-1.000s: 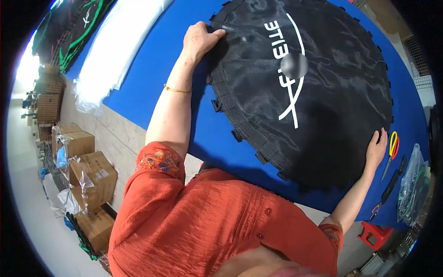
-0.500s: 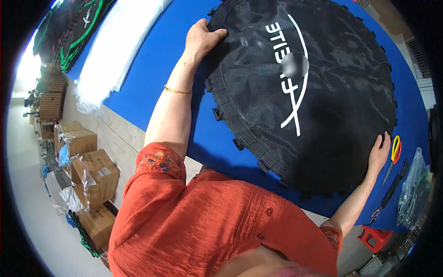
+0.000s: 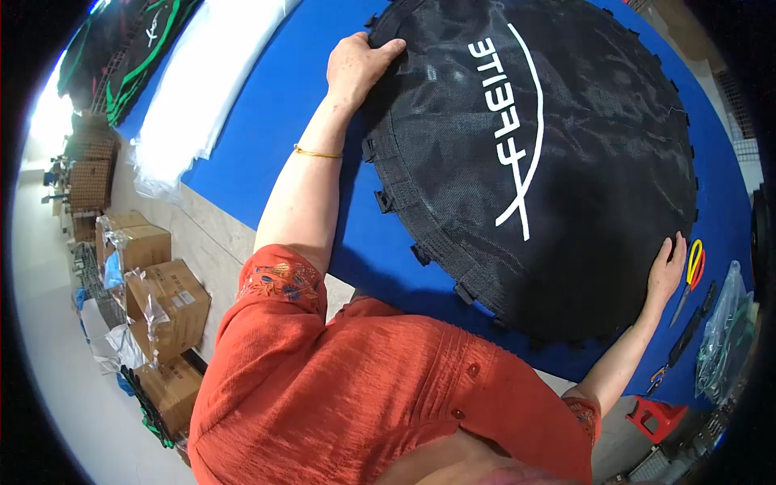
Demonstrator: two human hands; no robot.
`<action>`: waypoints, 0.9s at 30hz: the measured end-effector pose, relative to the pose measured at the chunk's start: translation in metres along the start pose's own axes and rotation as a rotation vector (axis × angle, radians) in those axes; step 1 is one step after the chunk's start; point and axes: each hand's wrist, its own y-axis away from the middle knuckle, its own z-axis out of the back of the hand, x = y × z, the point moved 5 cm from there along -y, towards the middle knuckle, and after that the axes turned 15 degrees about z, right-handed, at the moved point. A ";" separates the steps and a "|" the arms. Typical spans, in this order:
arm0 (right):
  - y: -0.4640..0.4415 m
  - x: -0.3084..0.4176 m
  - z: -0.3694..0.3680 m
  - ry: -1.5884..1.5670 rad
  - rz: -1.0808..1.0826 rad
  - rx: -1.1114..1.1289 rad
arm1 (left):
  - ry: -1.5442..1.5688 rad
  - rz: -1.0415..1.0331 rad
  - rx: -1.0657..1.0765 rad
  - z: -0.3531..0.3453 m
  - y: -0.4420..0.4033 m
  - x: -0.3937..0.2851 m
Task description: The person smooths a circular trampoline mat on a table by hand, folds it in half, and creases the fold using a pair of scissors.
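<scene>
A large round black mesh trampoline mat (image 3: 453, 121) lies on the blue table, with white lettering, a curved white line and small tabs along its rim. My left hand (image 3: 360, 69) is at its upper left edge, the thumb on top and the other fingers curled round the rim, partly hidden. On the opposite side, my right hand (image 3: 665, 271) rests against the lower right edge with its fingers stretched out. Scissors (image 3: 693, 267) with yellow and red handles lie just right of that hand. Part of the mat's upper edge is outside the view.
White plastic sheeting (image 3: 206, 81) covers the table's left part. Clear bags (image 3: 719, 339) and a black strap-like tool (image 3: 687, 335) lie at the right. Cardboard boxes (image 3: 174, 307) stand on the floor at left, and a red stool (image 3: 656, 418) stands at lower right.
My left hand and the mat have shifted slightly right in the view. A round grey blurred patch over the lettering is gone. The right hand stays at the edge.
</scene>
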 end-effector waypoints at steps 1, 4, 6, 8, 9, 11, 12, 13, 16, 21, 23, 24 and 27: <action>0.000 -0.001 -0.001 0.001 0.005 -0.001 | -0.041 0.005 -0.002 0.001 0.003 -0.002; 0.001 -0.004 -0.001 -0.002 0.012 -0.006 | -0.082 -0.012 -0.022 0.001 0.004 -0.003; 0.001 -0.005 -0.002 -0.003 0.012 -0.008 | -0.113 0.000 -0.017 -0.001 0.003 -0.003; 0.000 -0.005 -0.001 -0.009 0.008 -0.010 | -0.141 0.007 -0.015 -0.003 0.001 -0.003; 0.000 -0.003 -0.001 -0.016 0.004 -0.011 | -0.153 0.009 -0.016 -0.003 0.000 -0.003; 0.000 -0.002 -0.001 -0.021 0.005 -0.013 | -0.170 0.001 -0.025 -0.004 -0.002 -0.002; 0.000 -0.003 -0.001 -0.018 0.009 -0.012 | -0.175 -0.008 -0.032 -0.004 -0.001 -0.002; 0.000 -0.003 -0.002 -0.015 0.013 -0.011 | -0.179 -0.017 -0.039 -0.004 -0.001 -0.002; 0.000 -0.002 -0.001 -0.019 0.001 -0.008 | -0.183 0.026 -0.018 -0.004 -0.001 -0.003; 0.000 -0.002 -0.001 -0.015 0.004 -0.005 | -0.203 0.036 -0.013 -0.004 -0.001 -0.004; 0.000 -0.002 -0.001 -0.016 0.009 -0.006 | -0.215 0.034 -0.010 -0.004 -0.001 -0.005; 0.000 -0.002 0.000 -0.014 0.012 -0.008 | -0.222 0.030 -0.013 -0.004 -0.001 -0.005; -0.001 0.000 0.001 -0.010 0.012 -0.003 | -0.230 0.011 -0.023 -0.005 -0.001 -0.004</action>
